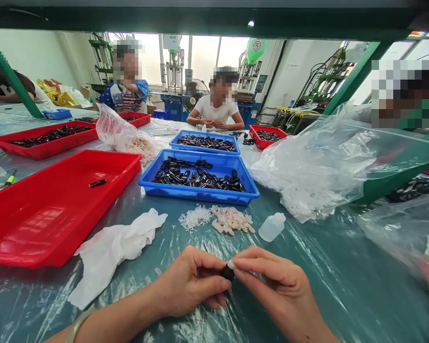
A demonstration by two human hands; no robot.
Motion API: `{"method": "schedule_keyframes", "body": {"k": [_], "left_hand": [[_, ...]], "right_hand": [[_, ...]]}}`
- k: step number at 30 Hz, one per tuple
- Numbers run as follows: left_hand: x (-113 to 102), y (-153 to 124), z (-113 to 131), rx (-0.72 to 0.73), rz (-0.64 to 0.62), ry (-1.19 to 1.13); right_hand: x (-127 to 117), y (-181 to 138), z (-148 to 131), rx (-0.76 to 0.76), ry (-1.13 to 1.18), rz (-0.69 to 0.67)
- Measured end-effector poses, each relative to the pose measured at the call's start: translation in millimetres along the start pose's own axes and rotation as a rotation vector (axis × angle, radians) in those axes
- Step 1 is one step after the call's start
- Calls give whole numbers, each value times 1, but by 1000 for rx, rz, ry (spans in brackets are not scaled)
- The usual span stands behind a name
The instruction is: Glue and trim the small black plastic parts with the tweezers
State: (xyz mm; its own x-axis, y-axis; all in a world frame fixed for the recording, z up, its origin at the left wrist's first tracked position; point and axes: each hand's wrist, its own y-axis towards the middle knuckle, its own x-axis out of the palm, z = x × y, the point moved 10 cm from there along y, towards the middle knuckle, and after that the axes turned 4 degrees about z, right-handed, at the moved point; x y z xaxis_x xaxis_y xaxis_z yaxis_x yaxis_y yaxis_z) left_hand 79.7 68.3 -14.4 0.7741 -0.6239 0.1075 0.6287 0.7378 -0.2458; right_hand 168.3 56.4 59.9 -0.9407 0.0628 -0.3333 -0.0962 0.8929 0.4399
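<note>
My left hand (188,281) is closed around a small black plastic part (228,273) just above the table's near side. Against the end of that part, my right hand (284,286) pinches a small pale piece (230,264) between thumb and forefinger. Most of the black part is hidden by my fingers. Beyond my hands lie a heap of cream-coloured pieces (232,220) and a heap of small clear-white bits (195,217). A translucent squeeze bottle (272,227) rests on its side to the right of them.
A blue tray (196,193) of black parts stands ahead. The large red tray (32,238) at left holds one black part (97,183). A white cloth (119,243) lies beside it. Plastic bags (318,176) spread at right. Several people sit around the table, under a green overhead beam.
</note>
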Motion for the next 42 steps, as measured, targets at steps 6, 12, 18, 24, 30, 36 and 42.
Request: {"method": "schedule_keyframes", "body": {"k": [6, 12, 18, 24, 30, 36, 42], "left_hand": [[-2, 0, 1, 39, 15, 46], [-3, -2, 0, 52, 14, 69], [-3, -2, 5, 73, 17, 101], [-3, -3, 7, 108, 17, 148], [-4, -3, 5, 97, 17, 146], [-3, -4, 6, 79, 14, 150], [-5, -3, 6, 73, 36, 134]], "right_hand": [[-1, 0, -5, -59, -56, 10], [3, -1, -5, -73, -84, -38], [7, 0, -2, -62, -123, -100], [10, 0, 4, -13, -138, -140], [11, 0, 4, -18, -117, -157], [13, 0, 5, -11, -104, -173], [14, -2, 7, 7, -70, -185]]}}
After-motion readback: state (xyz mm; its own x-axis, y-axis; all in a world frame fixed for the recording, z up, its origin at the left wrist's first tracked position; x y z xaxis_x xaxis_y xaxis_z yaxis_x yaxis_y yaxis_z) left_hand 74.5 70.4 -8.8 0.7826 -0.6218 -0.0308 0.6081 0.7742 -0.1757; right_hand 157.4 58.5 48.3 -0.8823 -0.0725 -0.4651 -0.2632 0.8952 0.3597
